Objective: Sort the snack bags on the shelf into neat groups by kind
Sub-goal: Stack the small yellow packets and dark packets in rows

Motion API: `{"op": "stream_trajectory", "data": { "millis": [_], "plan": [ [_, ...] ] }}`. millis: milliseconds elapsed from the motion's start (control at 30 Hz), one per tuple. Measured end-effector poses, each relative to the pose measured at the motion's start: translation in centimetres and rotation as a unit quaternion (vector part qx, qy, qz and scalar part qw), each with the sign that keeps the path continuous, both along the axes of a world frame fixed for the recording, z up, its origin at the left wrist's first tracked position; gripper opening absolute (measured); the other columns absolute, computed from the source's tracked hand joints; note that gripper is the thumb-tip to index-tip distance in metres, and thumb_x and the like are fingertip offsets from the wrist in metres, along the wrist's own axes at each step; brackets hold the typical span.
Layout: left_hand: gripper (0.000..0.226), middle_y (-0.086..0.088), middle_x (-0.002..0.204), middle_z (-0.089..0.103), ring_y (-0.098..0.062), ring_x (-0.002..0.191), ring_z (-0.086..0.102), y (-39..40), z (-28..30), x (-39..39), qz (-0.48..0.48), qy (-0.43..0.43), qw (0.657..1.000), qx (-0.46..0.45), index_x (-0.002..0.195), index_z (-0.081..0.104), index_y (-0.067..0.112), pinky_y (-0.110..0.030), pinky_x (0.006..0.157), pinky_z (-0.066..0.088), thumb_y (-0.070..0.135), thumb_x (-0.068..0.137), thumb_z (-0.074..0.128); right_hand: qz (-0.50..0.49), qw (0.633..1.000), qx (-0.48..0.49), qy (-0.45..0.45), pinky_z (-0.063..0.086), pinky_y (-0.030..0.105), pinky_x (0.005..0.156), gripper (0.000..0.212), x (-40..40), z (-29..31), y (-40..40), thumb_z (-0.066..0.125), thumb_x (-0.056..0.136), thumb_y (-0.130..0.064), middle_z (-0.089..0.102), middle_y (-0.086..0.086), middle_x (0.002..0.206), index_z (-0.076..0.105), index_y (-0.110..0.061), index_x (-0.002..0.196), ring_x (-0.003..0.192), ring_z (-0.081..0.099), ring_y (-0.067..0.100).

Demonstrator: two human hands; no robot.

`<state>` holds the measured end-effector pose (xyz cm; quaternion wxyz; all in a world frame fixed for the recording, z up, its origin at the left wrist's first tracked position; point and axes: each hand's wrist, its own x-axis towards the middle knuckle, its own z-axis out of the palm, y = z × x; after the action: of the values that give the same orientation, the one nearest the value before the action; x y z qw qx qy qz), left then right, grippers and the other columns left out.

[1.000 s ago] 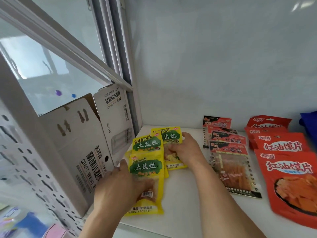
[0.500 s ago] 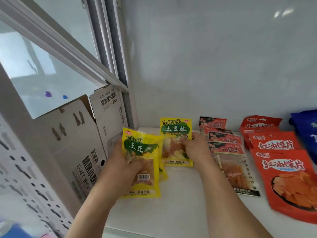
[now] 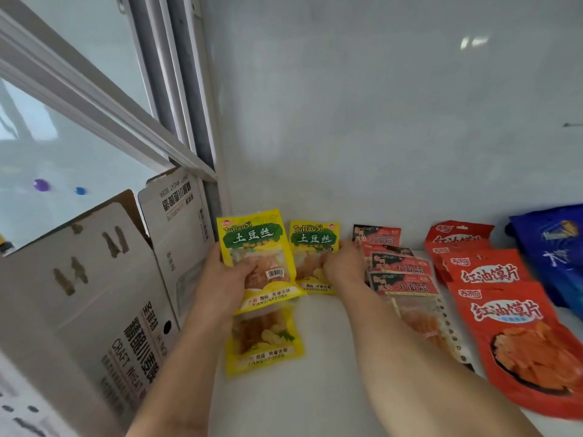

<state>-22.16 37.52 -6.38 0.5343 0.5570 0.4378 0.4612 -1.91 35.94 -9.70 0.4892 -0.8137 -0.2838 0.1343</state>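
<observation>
My left hand [image 3: 225, 280] grips a yellow snack bag [image 3: 257, 247] and holds it near the back left of the white shelf [image 3: 331, 373]. Another yellow bag [image 3: 265, 340] lies flat below it, partly covered. My right hand [image 3: 342, 266] is shut on a second upright yellow bag [image 3: 312, 244] beside the first. To the right lies a row of red-and-black bags [image 3: 400, 285], overlapping. Further right is a row of larger red bags [image 3: 504, 313].
An open cardboard box [image 3: 104, 298] stands at the shelf's left edge, by the window frame [image 3: 176, 121]. A blue bag [image 3: 555, 247] lies at the far right. The white back wall [image 3: 378, 121] closes the shelf behind the bags.
My left hand has lifted its yellow bag up and back toward the wall, uncovering the bag beneath. My right hand has slid its yellow bag further back next to it.
</observation>
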Motion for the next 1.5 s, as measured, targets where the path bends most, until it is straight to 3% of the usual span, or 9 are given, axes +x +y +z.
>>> {"op": "stream_trajectory", "data": {
  "millis": [333, 500, 600, 667, 767, 933, 1133, 1400, 1500],
  "plan": [
    [0.028, 0.007, 0.104, 0.073, -0.011, 0.084, 0.073, 0.4, 0.1, 2.5, -0.046, 0.074, 0.994, 0.071, 0.119, 0.059, 0.028, -0.024, 0.064, 0.058, 0.011, 0.096, 0.060, -0.021, 0.999, -0.021, 0.018, 0.041, 0.030, 0.073, 0.026, 1.1, 0.4, 0.7, 0.051, 0.098, -0.014, 0.064, 0.014, 0.111, 0.060, 0.000, 0.117, 0.110, 0.061, 0.036],
    [0.034, 0.002, 0.113, 0.069, -0.020, 0.099, 0.066, -0.2, -0.8, 6.6, -0.105, 0.171, 0.974, 0.101, 0.125, 0.052, 0.025, -0.035, 0.086, 0.054, 0.015, 0.093, 0.055, -0.037, 0.994, 0.025, 0.096, 0.044, 0.035, 0.094, 0.057, 2.0, 1.3, 0.3, 0.023, 0.108, -0.036, 0.059, 0.023, 0.127, 0.057, 0.007, 0.125, 0.119, 0.056, 0.037],
    [0.034, -0.006, 0.107, 0.069, -0.029, 0.095, 0.067, -0.5, -1.4, 7.8, -0.098, 0.214, 0.966, 0.107, 0.127, 0.044, 0.018, -0.043, 0.086, 0.055, 0.017, 0.095, 0.054, -0.045, 0.982, 0.071, 0.170, 0.044, 0.035, 0.087, 0.068, 2.4, 1.3, 0.0, 0.025, 0.105, -0.052, 0.058, 0.015, 0.107, 0.059, 0.004, 0.120, 0.107, 0.058, 0.032],
    [0.042, -0.011, 0.106, 0.070, -0.033, 0.094, 0.067, -0.6, -1.6, 8.2, -0.100, 0.243, 0.958, 0.117, 0.133, 0.039, 0.014, -0.045, 0.087, 0.055, 0.016, 0.094, 0.055, -0.029, 0.981, 0.073, 0.180, 0.046, 0.035, 0.089, 0.067, 2.3, 1.2, -0.2, 0.037, 0.102, -0.053, 0.059, 0.018, 0.116, 0.056, 0.007, 0.125, 0.111, 0.058, 0.034],
    [0.063, -0.015, 0.109, 0.072, -0.033, 0.102, 0.067, -0.7, -2.0, 8.7, -0.110, 0.293, 0.941, 0.129, 0.147, 0.029, 0.005, -0.036, 0.082, 0.051, 0.013, 0.092, 0.059, -0.012, 0.985, 0.069, 0.160, 0.048, 0.038, 0.097, 0.058, 2.2, 0.7, -0.3, 0.062, 0.095, -0.038, 0.060, 0.018, 0.130, 0.053, 0.007, 0.131, 0.117, 0.058, 0.035],
    [0.051, -0.010, 0.111, 0.071, -0.032, 0.104, 0.066, -0.7, -3.2, 9.2, -0.113, 0.337, 0.920, 0.163, 0.138, 0.039, 0.012, -0.035, 0.075, 0.049, 0.023, 0.093, 0.061, 0.018, 0.991, 0.057, 0.116, 0.056, 0.042, 0.088, 0.017, 2.3, 0.1, 0.0, 0.070, 0.087, -0.013, 0.074, 0.013, 0.105, 0.073, -0.007, 0.103, 0.094, 0.070, 0.028],
    [0.044, -0.015, 0.123, 0.054, -0.036, 0.112, 0.059, -0.4, -4.2, 9.4, -0.107, 0.434, 0.864, 0.230, 0.134, 0.046, 0.010, -0.042, 0.088, 0.050, 0.031, 0.097, 0.058, 0.027, 1.000, -0.002, 0.015, 0.054, 0.036, 0.087, 0.022, 2.5, -0.3, 0.3, 0.071, 0.085, -0.011, 0.073, 0.012, 0.107, 0.072, -0.009, 0.106, 0.100, 0.068, 0.029],
    [0.041, -0.014, 0.133, 0.049, -0.034, 0.119, 0.054, -0.8, -2.5, 7.8, -0.065, 0.384, 0.888, 0.243, 0.134, 0.056, 0.008, -0.038, 0.098, 0.043, 0.028, 0.098, 0.055, 0.001, 0.999, -0.024, -0.040, 0.039, 0.028, 0.071, 0.029, 1.7, -0.5, 0.4, 0.064, 0.089, -0.013, 0.065, 0.014, 0.118, 0.060, -0.008, 0.117, 0.104, 0.063, 0.031],
    [0.049, -0.010, 0.142, 0.047, -0.031, 0.128, 0.048, -1.1, -1.9, 5.3, -0.027, 0.435, 0.865, 0.249, 0.142, 0.049, 0.011, -0.039, 0.101, 0.042, 0.038, 0.101, 0.051, -0.011, 0.996, -0.042, -0.073, 0.045, 0.036, 0.089, 0.052, 0.8, -0.6, 0.5, 0.062, 0.090, -0.023, 0.053, 0.020, 0.135, 0.046, -0.005, 0.135, 0.123, 0.052, 0.034]
  ]
}}
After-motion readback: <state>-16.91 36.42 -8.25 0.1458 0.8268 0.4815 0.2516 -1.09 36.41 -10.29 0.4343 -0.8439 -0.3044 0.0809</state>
